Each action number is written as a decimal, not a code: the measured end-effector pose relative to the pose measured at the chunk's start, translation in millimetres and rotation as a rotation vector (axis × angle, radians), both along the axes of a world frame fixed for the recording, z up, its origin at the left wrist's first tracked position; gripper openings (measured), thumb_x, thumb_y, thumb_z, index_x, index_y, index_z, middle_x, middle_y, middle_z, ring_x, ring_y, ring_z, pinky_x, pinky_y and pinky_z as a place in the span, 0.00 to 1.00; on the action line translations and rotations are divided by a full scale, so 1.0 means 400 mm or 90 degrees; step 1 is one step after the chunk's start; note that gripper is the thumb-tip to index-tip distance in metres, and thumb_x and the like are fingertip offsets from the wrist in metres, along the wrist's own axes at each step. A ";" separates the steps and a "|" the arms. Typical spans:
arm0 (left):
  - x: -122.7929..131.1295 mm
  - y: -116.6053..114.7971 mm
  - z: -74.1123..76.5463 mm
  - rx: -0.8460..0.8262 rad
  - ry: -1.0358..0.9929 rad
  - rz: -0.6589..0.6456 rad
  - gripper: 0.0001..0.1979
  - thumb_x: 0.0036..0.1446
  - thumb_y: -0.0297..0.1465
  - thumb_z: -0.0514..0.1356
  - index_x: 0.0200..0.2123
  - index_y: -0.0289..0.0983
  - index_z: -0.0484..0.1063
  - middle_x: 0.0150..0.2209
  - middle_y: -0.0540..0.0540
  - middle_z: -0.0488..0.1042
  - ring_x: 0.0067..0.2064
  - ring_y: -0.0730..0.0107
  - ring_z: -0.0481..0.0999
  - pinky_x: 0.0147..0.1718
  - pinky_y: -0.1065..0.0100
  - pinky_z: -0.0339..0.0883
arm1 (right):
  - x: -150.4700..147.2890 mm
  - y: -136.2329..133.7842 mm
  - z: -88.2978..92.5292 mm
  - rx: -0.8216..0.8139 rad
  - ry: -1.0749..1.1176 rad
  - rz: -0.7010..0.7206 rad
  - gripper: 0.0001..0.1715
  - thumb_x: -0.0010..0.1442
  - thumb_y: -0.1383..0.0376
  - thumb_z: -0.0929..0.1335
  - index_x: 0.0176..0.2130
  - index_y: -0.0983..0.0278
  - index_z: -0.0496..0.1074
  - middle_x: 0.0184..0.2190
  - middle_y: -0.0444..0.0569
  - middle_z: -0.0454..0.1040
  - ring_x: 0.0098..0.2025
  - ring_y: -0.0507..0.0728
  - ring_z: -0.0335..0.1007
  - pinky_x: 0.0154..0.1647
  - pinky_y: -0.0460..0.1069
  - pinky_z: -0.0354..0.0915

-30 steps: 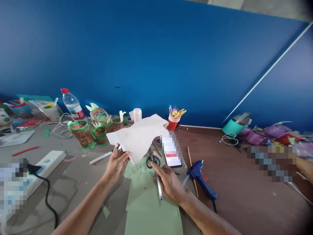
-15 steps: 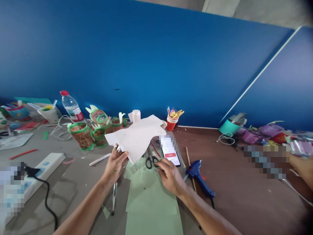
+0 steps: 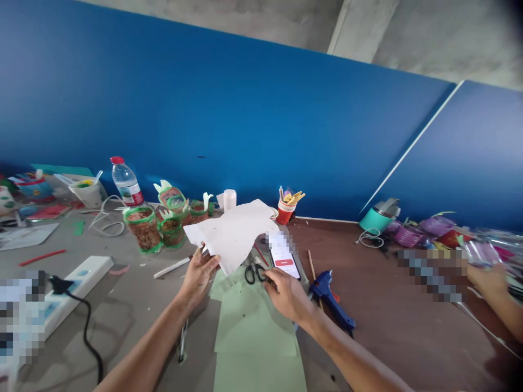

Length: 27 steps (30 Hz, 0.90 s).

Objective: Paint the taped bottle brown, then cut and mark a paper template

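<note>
My left hand pinches the lower left edge of a white sheet of paper with an irregular cut outline, held up over the table. My right hand has its fingers curled at the handle loops of black-handled scissors; its fingertips meet the right loop. The paper partly hides the scissors' blades. Pale green sheets lie under both hands. A phone with a lit screen lies just beyond my right hand, and a blue glue gun rests to its right.
A white power strip with a black plug is at left. Brown-and-green decorated cups, a water bottle and a red cup of sticks line the back. Another person's hand is at far right, near a turquoise container.
The camera view has tilted up and shifted slightly. My left hand still holds the paper, and my right hand stays by the scissors' handles. The other person's hand shows more.
</note>
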State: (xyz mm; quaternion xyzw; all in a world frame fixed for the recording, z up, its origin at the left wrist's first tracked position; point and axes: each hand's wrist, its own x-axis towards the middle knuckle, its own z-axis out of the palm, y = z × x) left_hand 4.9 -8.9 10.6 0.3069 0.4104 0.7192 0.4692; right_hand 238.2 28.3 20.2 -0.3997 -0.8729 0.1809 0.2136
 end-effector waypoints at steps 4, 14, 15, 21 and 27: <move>0.001 0.000 0.002 0.000 -0.003 -0.006 0.30 0.41 0.33 0.71 0.50 0.41 0.67 0.48 0.43 0.76 0.43 0.61 0.77 0.36 0.69 0.71 | -0.026 0.017 0.038 -0.013 -0.155 -0.036 0.14 0.62 0.64 0.64 0.47 0.65 0.72 0.44 0.54 0.76 0.46 0.60 0.73 0.45 0.48 0.64; 0.005 -0.001 -0.003 0.014 -0.013 -0.014 0.26 0.42 0.33 0.70 0.47 0.40 0.68 0.49 0.42 0.76 0.44 0.56 0.77 0.41 0.61 0.72 | -0.107 0.059 0.028 -0.001 -0.327 -0.086 0.18 0.61 0.61 0.64 0.48 0.69 0.70 0.44 0.63 0.75 0.42 0.66 0.76 0.36 0.52 0.66; 0.004 0.000 -0.003 0.018 -0.017 -0.016 0.26 0.43 0.33 0.70 0.46 0.40 0.68 0.48 0.42 0.76 0.44 0.56 0.77 0.41 0.61 0.72 | -0.111 0.060 0.033 -0.004 -0.335 -0.086 0.18 0.62 0.61 0.63 0.47 0.69 0.70 0.42 0.63 0.76 0.42 0.67 0.76 0.36 0.52 0.66; -0.001 0.003 -0.005 0.018 -0.034 -0.016 0.28 0.40 0.32 0.72 0.46 0.40 0.68 0.45 0.42 0.78 0.44 0.57 0.78 0.42 0.62 0.72 | -0.131 0.046 0.062 -0.004 -0.357 -0.079 0.21 0.61 0.57 0.64 0.44 0.71 0.73 0.43 0.67 0.75 0.42 0.68 0.76 0.37 0.53 0.66; 0.001 0.004 -0.005 0.012 -0.041 -0.017 0.30 0.39 0.32 0.72 0.47 0.40 0.68 0.46 0.41 0.78 0.44 0.56 0.78 0.41 0.63 0.73 | -0.146 0.047 0.052 -0.018 -0.352 -0.069 0.19 0.61 0.59 0.63 0.44 0.70 0.73 0.37 0.64 0.79 0.42 0.68 0.76 0.37 0.53 0.66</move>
